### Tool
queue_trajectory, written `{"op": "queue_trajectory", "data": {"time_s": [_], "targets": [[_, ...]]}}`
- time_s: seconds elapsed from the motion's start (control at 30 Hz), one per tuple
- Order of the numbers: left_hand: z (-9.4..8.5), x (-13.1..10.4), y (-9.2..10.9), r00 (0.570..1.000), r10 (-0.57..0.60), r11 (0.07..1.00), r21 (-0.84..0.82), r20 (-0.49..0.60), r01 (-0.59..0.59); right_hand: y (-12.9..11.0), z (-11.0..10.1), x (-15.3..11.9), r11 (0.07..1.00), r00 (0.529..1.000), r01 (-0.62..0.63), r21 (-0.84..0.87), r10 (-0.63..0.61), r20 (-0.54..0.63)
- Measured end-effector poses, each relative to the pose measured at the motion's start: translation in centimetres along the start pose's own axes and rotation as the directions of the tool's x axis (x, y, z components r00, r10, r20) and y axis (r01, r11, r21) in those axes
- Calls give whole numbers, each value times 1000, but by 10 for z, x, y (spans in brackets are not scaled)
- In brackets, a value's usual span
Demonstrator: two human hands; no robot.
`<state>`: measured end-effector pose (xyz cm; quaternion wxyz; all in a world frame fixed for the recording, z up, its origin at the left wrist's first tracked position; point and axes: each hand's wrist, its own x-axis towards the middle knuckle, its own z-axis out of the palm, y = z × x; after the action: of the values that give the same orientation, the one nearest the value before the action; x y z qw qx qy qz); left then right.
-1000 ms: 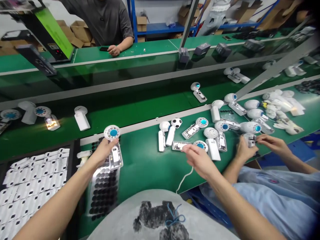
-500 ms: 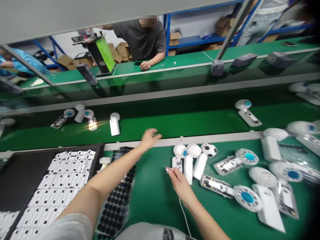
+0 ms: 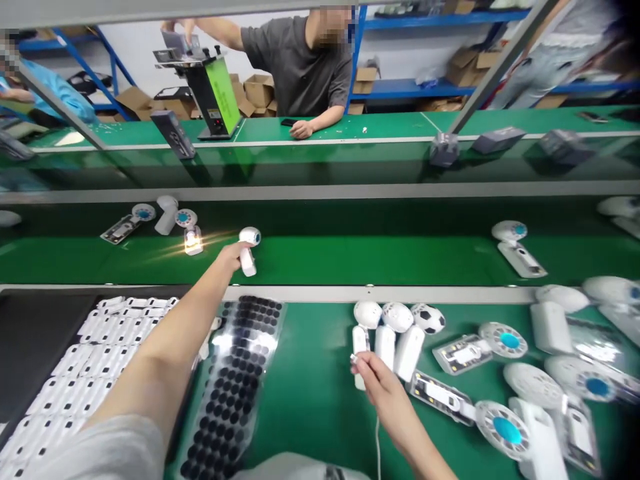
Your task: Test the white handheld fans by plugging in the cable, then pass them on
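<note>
My left hand [image 3: 233,256] reaches onto the green belt, its fingers closed on a small white handheld fan [image 3: 248,263] with a round head. Over the near bench, my right hand [image 3: 379,375] pinches the plug end of a thin white cable [image 3: 378,445]. Just beside that plug lies the leftmost fan [image 3: 367,315] in a row of three. The middle white fan [image 3: 397,317] and one with a football-patterned head [image 3: 429,319] lie to its right. My right hand partly covers the leftmost fan's body.
Several opened fans, one with a blue centre [image 3: 507,430], lie at right. A clear sheet of black discs [image 3: 233,383] and a black tray [image 3: 30,347] with white parts are at left. A co-worker [image 3: 300,73] sits across, beside a green machine [image 3: 223,97].
My left hand has moved left across the belt and closed on a fan there, which is now turned. My right hand keeps the cable plug, beside the leftmost fan. The view has shifted slightly.
</note>
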<state>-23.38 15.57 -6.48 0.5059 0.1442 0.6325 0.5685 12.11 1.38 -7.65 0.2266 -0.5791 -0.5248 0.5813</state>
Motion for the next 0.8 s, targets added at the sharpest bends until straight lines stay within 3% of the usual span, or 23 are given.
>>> {"op": "queue_trajectory", "data": {"time_s": [0.07, 0.13, 0.2, 0.27, 0.37, 0.43, 0.6, 0.8], "targets": [[5, -27, -7, 982, -140, 989, -36, 129, 146, -13, -1, -10, 1000, 1000, 20, 18, -20, 7], [14, -63, -18, 922, -249, 954, -90, 297, 287, -26, 2, -23, 998, 999, 50, 35, -50, 14], [26, -102, -32, 847, -278, 910, -159, 454, 384, -39, 7, -35, 995, 995, 92, 26, -93, 27], [40, -139, -46, 801, -284, 896, -152, 527, 418, -51, 12, -46, 989, 989, 145, -21, -145, 32], [54, -181, -62, 805, -291, 937, -18, 517, 349, -64, 17, -60, 966, 975, 223, -129, -223, 18], [57, -199, -68, 830, -266, 958, 42, 491, 283, -70, 19, -69, 949, 964, 263, -173, -265, 10], [54, -225, -67, 874, -144, 987, 126, 464, 96, -77, 27, -84, 924, 938, 346, -166, -346, 27], [52, -249, -59, 859, -29, 988, 147, 511, -54, -78, 32, -95, 888, 907, 415, -197, -420, 21]]}}
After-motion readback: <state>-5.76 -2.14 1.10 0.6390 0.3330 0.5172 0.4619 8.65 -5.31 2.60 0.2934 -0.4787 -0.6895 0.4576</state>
